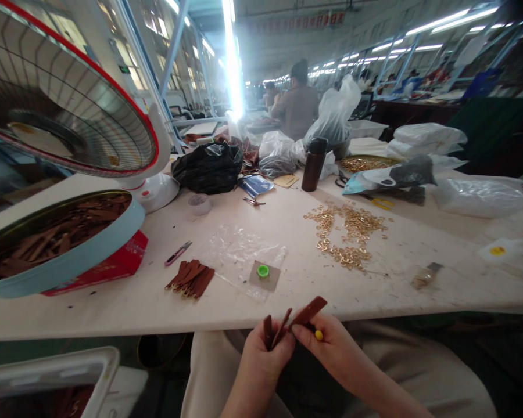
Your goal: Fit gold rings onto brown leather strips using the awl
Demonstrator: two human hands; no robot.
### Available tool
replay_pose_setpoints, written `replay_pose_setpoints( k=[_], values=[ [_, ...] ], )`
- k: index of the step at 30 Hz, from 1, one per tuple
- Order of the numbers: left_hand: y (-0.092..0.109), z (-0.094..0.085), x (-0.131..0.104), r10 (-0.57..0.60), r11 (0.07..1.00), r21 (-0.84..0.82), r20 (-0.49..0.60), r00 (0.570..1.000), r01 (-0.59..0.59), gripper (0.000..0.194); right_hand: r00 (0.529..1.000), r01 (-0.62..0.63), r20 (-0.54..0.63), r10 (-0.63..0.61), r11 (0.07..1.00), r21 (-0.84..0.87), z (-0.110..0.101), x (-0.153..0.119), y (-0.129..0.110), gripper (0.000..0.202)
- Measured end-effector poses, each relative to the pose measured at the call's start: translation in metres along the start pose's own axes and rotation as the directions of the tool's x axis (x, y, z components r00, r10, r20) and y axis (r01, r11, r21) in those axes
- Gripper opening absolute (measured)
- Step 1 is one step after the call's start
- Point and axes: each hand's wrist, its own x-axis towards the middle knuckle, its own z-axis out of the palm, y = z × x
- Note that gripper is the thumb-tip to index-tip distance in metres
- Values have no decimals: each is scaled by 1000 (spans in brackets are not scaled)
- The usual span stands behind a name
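Note:
Just off the table's front edge, my left hand (264, 351) is closed around brown leather strips (268, 330) that stick up between thumb and fingers. Beside it, my right hand (325, 337) pinches another brown leather strap (308, 311), tilted up to the right. A small yellow tip (318, 335) shows at my right fingers; the rest of that item is hidden. On the table lies a fanned stack of leather straps (190, 278) with metal rings at their ends. A small green cap (262, 271) sits on a grey square near my hands.
Gold-coloured metal rings (351, 229) lie scattered right of centre. Thread snips (178, 253), a tape roll (199, 204) and a dark bottle (314, 164) stand or lie on the table. At left are a fan (150, 191) and a round tin (133, 215) of leather strips.

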Motion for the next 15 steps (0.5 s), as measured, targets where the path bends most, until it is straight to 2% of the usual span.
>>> replay_pose_setpoints(
  k=[3, 5, 8, 11, 15],
  values=[
    [14, 1, -5, -62, 996, -62, -8, 998, 61, 31, 998, -15, -55, 15, 1000, 2, 1, 1, -1, 23],
    [24, 1, -9, -112, 975, -195, -9, 994, 108, 36, 996, -37, -79, 39, 999, 27, -1, 2, -2, 26],
    [33, 0, -12, -91, 939, -336, -43, 995, 71, 37, 994, -66, -88, 71, 996, 59, -4, 4, -4, 29],
    [31, -4, -11, -50, 973, -227, -59, 997, 36, 34, 993, -87, -66, 94, 991, 98, -4, 7, -6, 27],
    [20, -7, -3, 20, 998, -56, 84, 996, -15, 32, 995, -90, -31, 96, 983, 161, 0, 10, -5, 25]
  ],
)
